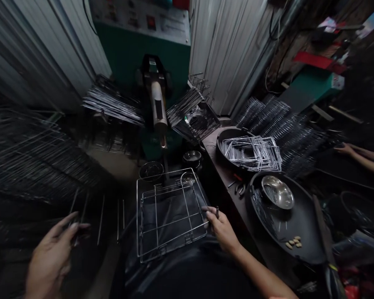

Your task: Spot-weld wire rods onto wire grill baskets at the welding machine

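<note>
A rectangular metal wire frame (156, 216) with crossing bars lies tilted over my lap, on dark cloth. My right hand (222, 227) grips its right edge between thumb and fingers. A small dark piece (217, 212) sticks up by those fingers; its kind is unclear. My left hand (52, 251) is apart from the frame at the lower left, fingers stretched out and somewhat blurred, with nothing visible in it. Beyond the frame stands a green machine (121, 54) with a pale cylindrical arm and a pointed copper-coloured tip (163, 142).
Wire racks are stacked at left (34, 153). Wire bundles (114, 104) flank the machine. At right, a black tray (226, 155) bears wire frames; another tray (308, 232) has a metal bowl (279, 192). Pliers (240, 189) lie nearby. Another person's hand (345, 149) shows far right.
</note>
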{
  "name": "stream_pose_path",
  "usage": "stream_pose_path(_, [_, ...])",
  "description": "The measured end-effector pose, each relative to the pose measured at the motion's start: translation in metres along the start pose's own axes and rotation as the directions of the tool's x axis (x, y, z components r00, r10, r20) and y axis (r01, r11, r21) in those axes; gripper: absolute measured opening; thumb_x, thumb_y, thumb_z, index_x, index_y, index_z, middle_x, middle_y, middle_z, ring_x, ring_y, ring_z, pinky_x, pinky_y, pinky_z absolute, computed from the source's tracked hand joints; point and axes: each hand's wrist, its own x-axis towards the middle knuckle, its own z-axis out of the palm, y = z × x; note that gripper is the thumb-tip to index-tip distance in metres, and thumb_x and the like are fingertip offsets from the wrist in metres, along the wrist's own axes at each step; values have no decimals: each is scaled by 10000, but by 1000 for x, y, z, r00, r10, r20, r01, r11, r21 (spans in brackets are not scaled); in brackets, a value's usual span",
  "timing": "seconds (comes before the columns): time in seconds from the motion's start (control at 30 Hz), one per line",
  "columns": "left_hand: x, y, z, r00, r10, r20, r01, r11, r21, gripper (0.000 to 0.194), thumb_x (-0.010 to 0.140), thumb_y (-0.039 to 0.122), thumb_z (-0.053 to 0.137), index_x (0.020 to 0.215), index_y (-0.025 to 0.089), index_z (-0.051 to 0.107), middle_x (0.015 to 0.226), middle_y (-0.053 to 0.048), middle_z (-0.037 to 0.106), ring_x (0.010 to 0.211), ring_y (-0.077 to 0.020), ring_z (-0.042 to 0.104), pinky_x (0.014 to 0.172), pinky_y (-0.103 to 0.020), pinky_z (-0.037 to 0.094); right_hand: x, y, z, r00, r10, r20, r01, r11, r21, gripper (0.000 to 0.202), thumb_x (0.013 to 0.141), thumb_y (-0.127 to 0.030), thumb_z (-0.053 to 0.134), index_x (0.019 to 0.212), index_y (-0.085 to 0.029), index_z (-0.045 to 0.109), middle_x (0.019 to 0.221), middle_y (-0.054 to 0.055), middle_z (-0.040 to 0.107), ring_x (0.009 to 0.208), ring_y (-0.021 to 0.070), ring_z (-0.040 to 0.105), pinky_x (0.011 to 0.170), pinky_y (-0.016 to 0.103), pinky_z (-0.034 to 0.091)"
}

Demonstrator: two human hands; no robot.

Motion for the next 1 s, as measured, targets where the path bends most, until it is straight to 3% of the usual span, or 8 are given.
stream_pose_path(0.1, [-12,-2,18,969,-121,215,134,990,-50,528,423,459,759,895,225,723,682,-8,685,681,-176,587,515,-232,442,-7,3,1,1000,-14,21,15,999,-49,548,760,-550,724,1130,-145,727,576,-32,572,473,81,409,453,202,285])
stream_pose_path(0.17, [-18,-8,32,946,-132,295,139,990,-4,609,387,544,784,894,212,730,702,-22,681,678,-163,554,517,-224,410,-9,4,0,999,-29,23,30,998,-59,573,770,-512,732,1224,-164,701,644,-19,607,534,101,484,497,209,363])
stream_pose_path(0.27, [-27,-19,49,923,-131,361,117,991,58,747,368,675,770,946,203,746,733,-45,690,723,-175,570,542,-223,406,-8,9,-4,998,-32,46,35,996,-77,645,786,-470,728,1368,-214,621,793,5,672,604,126,555,593,251,476])
stream_pose_path(0.37, [-33,-28,60,905,-92,415,64,995,82,827,404,725,755,1033,188,753,787,-75,722,748,-187,591,546,-229,408,-6,18,-8,994,-67,86,80,984,-159,625,789,-448,724,1373,-247,628,1014,51,716,749,172,630,717,307,538])
stream_pose_path(0.5, [-37,-33,65,872,-72,485,30,995,93,838,484,699,756,1141,180,735,901,-115,759,887,-256,679,576,-261,472,-6,29,-11,975,-166,146,201,940,-276,528,789,-399,727,1298,-266,690,1159,58,709,1116,247,626,969,367,499])
stream_pose_path(0.7, [-44,-34,68,834,-115,540,95,993,65,913,505,575,833,1322,215,641,1119,-101,760,1028,-287,709,821,-357,605,-4,37,-14,969,-76,233,149,938,-312,513,887,-388,614,1387,-272,626,730,0,696,682,188,641,737,331,555])
stream_pose_path(0.87, [-47,-36,70,847,-116,519,101,993,58,792,587,526,823,1309,248,653,1290,-79,702,1239,-303,619,1100,-427,476,11,24,-27,957,-197,214,269,880,-392,371,833,-381,677,1167,-251,771,953,39,769,952,245,687,868,355,533])
stream_pose_path(1.0, [-51,-31,71,847,-161,507,131,987,95,722,635,459,801,1314,262,652,1211,-65,739,1208,-318,639,1081,-463,497,38,16,-24,953,-272,131,302,867,-397,334,863,-370,632,1122,-221,781,922,26,762,869,206,676,835,326,523])
